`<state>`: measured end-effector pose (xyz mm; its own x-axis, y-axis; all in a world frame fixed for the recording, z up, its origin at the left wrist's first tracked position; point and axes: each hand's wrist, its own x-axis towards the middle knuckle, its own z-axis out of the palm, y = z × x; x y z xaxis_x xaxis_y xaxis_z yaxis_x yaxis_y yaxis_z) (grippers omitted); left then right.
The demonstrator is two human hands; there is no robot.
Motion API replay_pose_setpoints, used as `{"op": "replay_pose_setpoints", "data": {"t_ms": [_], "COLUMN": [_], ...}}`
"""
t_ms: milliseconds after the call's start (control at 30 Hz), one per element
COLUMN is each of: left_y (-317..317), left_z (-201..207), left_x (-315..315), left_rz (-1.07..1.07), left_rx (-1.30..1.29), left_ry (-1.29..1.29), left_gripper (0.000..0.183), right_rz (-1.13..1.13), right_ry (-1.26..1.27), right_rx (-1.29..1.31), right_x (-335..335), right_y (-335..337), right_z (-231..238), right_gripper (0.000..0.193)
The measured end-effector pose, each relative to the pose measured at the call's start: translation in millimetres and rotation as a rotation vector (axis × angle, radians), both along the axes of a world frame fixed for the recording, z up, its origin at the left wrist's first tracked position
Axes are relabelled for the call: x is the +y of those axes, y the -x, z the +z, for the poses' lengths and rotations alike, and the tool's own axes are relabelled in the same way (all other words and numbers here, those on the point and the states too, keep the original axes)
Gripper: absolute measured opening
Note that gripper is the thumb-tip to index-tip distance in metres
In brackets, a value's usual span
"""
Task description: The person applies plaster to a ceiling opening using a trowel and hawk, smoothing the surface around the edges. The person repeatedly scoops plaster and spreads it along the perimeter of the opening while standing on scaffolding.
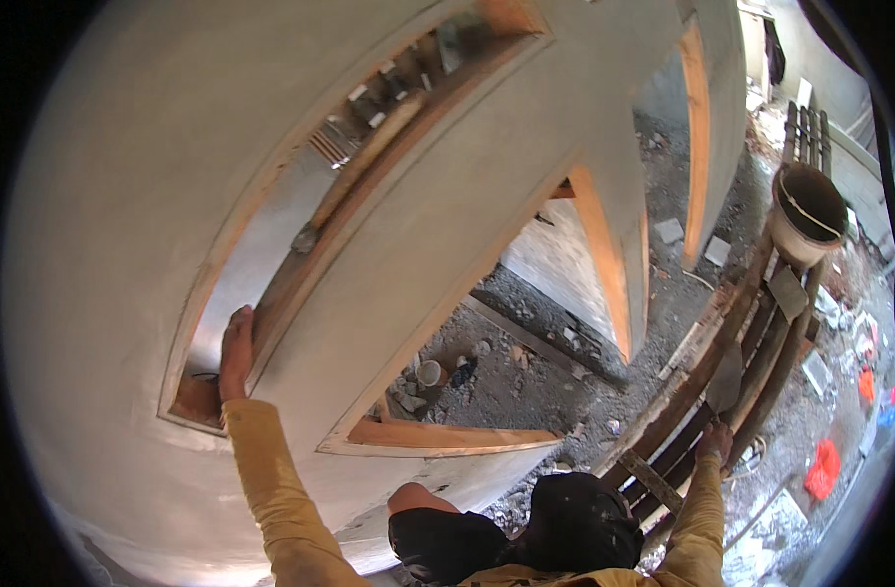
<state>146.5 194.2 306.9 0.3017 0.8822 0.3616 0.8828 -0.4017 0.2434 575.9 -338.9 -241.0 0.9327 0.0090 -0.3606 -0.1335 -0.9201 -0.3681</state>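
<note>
My left hand (236,354) reaches into the long upper opening in the grey plastered wall (438,235). Its fingers curl over the wooden window frame (340,227) near the opening's lower end; part of the grip is hidden. Low on the right, my right hand (715,442) is closed round the handle of a trowel (725,380), whose grey blade points away from me above the pole bench. Farther up the sill lies a long wooden-handled tool (369,157), its exact kind unclear.
A bench of wooden poles (756,367) runs along the right. On it stand a bucket (807,217) and a small flat grey plate (788,292). Rubble covers the floor, with a red plastic bag (822,470) at right. A wood-edged triangular opening (447,435) cuts the wall ahead.
</note>
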Motion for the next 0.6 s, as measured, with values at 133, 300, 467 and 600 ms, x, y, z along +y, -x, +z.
{"op": "replay_pose_setpoints", "data": {"t_ms": [133,300,467,600], "left_y": [-2,7,2,28], "left_z": [5,7,-9,17], "left_x": [-1,-3,0,20], "left_rz": [0.034,0.088,0.123,0.151], "left_rx": [-0.040,-0.115,-0.252,-0.232], "left_ry": [0.052,0.150,0.220,0.268], "left_gripper": [0.064,0.067,0.080,0.083], "right_rz": [0.005,0.023,0.011,-0.019], "right_ry": [-0.074,-0.074,-0.146,-0.190], "right_rx": [-0.039,-0.002,-0.030,-0.062], "right_x": [0,-11,-31,-15], "right_y": [7,15,7,16], "right_z": [2,6,-9,-7], "right_gripper": [0.043,0.043,0.050,0.051]}}
